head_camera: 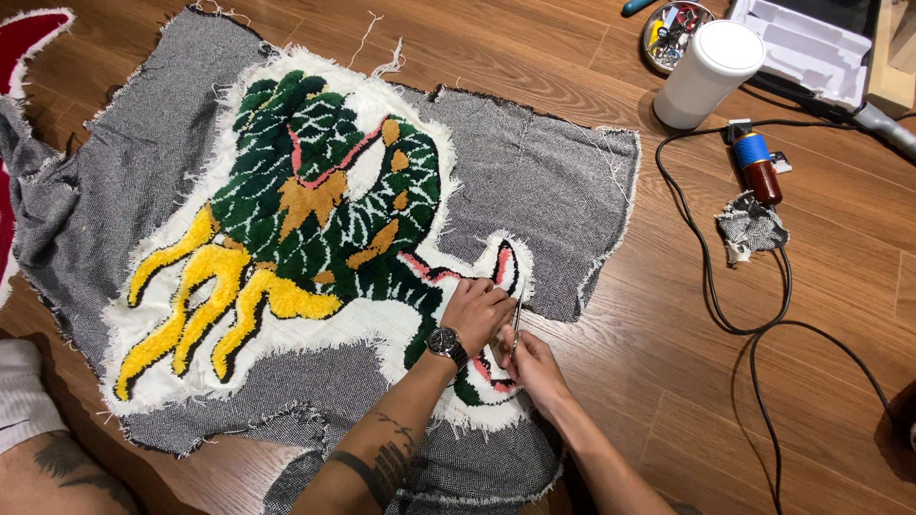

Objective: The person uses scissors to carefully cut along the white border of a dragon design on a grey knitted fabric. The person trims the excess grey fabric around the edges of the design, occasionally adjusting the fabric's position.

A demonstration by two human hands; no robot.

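Observation:
A tufted rug (315, 210) with a green, yellow, orange and white figure lies on grey backing cloth (534, 181) spread over the wooden floor. My left hand (474, 310), a watch on its wrist, presses flat on the rug's lower right part, near a pink and black edge. My right hand (528, 364) is beside it, fingers closed on thin metal scissors (516, 324) whose blades point up along the pile next to my left fingers.
A white cylindrical cup (706, 72), a round tin of small items (673, 29) and a white tray (811, 43) stand at the top right. A corded trimmer (757, 162) with a black cable (735, 324) lies on the floor, a cloth scrap (751, 229) beside it.

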